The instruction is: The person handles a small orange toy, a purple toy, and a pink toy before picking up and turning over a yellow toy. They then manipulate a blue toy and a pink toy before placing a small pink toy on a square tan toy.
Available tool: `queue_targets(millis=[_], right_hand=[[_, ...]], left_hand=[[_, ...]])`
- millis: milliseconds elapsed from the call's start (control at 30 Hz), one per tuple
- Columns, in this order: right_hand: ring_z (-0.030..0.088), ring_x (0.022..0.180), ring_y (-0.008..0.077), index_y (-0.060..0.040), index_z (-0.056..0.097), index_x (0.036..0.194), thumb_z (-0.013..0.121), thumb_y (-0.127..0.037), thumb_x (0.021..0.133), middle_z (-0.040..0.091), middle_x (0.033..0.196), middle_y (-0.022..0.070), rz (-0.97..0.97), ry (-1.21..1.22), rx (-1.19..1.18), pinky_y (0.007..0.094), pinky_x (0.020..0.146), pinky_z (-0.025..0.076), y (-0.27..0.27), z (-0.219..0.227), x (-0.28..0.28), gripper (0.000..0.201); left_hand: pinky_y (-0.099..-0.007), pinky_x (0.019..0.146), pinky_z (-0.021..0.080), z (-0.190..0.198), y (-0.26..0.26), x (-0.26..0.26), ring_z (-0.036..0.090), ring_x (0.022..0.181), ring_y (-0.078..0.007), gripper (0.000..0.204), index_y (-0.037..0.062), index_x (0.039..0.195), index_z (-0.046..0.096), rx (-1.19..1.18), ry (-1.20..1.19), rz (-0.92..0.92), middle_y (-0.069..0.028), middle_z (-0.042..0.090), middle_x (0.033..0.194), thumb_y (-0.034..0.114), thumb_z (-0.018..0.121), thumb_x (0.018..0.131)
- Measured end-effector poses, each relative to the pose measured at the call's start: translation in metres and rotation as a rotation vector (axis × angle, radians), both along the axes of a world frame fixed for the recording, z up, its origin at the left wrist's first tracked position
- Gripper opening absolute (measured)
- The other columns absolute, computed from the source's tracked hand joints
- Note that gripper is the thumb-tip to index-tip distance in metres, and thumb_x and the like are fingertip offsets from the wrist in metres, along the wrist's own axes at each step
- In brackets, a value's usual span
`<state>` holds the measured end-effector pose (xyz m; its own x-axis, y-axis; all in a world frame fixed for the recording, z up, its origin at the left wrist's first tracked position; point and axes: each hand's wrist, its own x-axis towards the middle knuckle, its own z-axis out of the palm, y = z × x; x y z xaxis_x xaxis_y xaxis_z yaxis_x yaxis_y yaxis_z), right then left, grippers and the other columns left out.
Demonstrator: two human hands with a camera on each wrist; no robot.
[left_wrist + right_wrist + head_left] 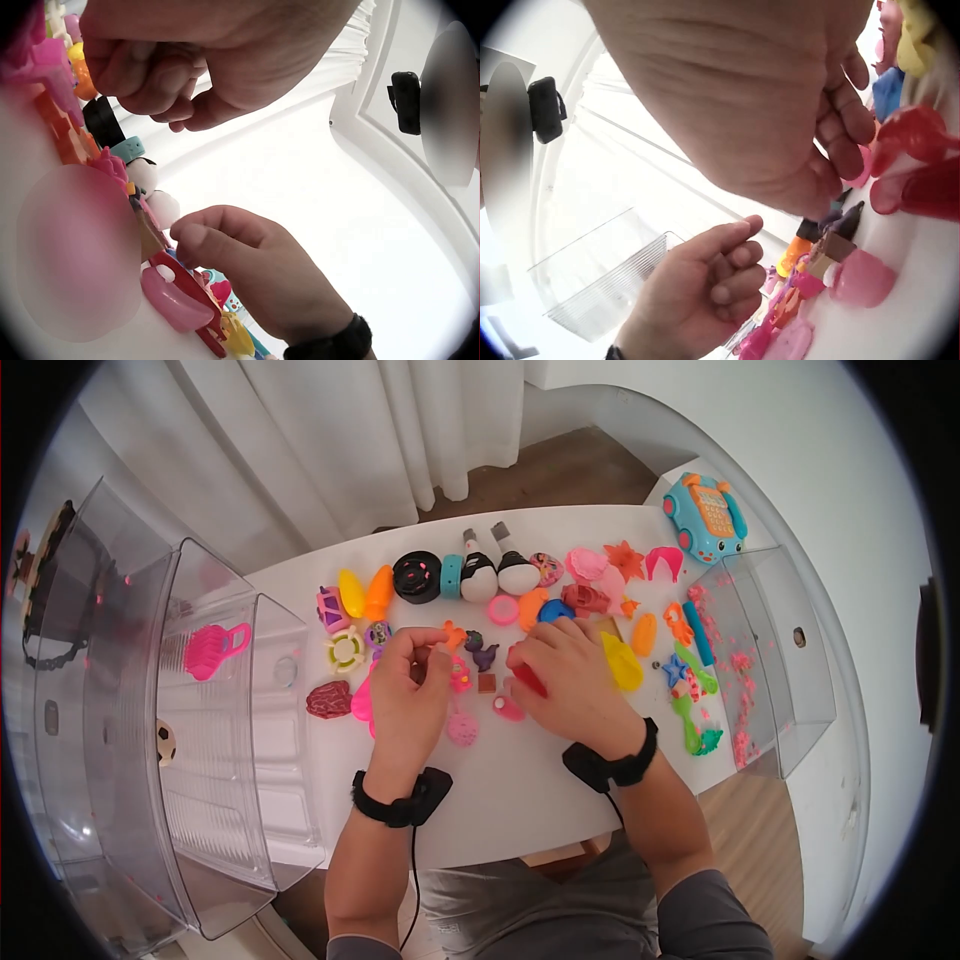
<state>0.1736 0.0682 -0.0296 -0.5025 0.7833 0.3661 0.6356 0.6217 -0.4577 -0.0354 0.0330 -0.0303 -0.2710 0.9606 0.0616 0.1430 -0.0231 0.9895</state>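
Note:
Above the left middle of the toys, my left hand (412,685) hangs with loosely curled fingers and nothing visible in them; an orange piece (455,634) lies just beyond its fingertips. My right hand (578,685) is over the red toy (528,678), fingers bent and relaxed. In the right wrist view the red toy (922,187) lies on the table below that hand, apart from the fingers. Between the hands are a brown square block (487,683), a pink piece with a white spot (508,708) and a purple figure (486,657).
Several toys spread across the white table (500,790). Clear bins stand at both sides, the left bin (215,760) with a pink scoop (214,651), the right bin (785,660) with pink bits. A toy telephone (706,515) sits at the back right, black round toy (416,577) at the back.

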Motion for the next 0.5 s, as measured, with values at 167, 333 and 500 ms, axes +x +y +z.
queue_targets(millis=[167,333,500], right_hand=[[0.055,0.107,0.0304,-0.0093,0.067,0.094,0.084,-0.025,0.07,0.061,0.108,0.0087,0.024,-0.043,-0.004,0.0469,0.099,0.041,-0.017,0.014,-0.001,0.033],[0.055,0.111,0.0315,-0.0074,0.066,0.099,0.083,-0.019,0.071,0.061,0.111,0.0105,0.12,-0.1,0.056,0.0484,0.102,0.041,-0.016,0.003,-0.002,0.035],[0.058,0.106,0.0315,-0.0064,0.064,0.098,0.082,-0.017,0.073,0.064,0.104,0.0114,0.105,-0.042,0.049,0.0473,0.101,0.042,-0.01,0.008,0.001,0.033]], left_hand=[[-0.0204,0.07,0.048,0.003,-0.001,-0.001,0.056,0.078,-0.0034,0.012,0.0007,0.112,0.068,-0.035,0.0,-0.009,0.0025,0.063,0.09,0.006,0.063,0.102],[-0.0208,0.072,0.049,0.002,-0.001,0.0,0.059,0.08,-0.0038,0.012,0.0003,0.112,0.067,-0.046,0.025,-0.027,0.0012,0.066,0.091,0.006,0.063,0.102],[-0.0207,0.071,0.049,0.008,-0.003,0.0,0.059,0.079,-0.0037,0.013,-0.0001,0.111,0.067,-0.105,0.071,-0.118,0.0008,0.066,0.09,0.008,0.064,0.102]])
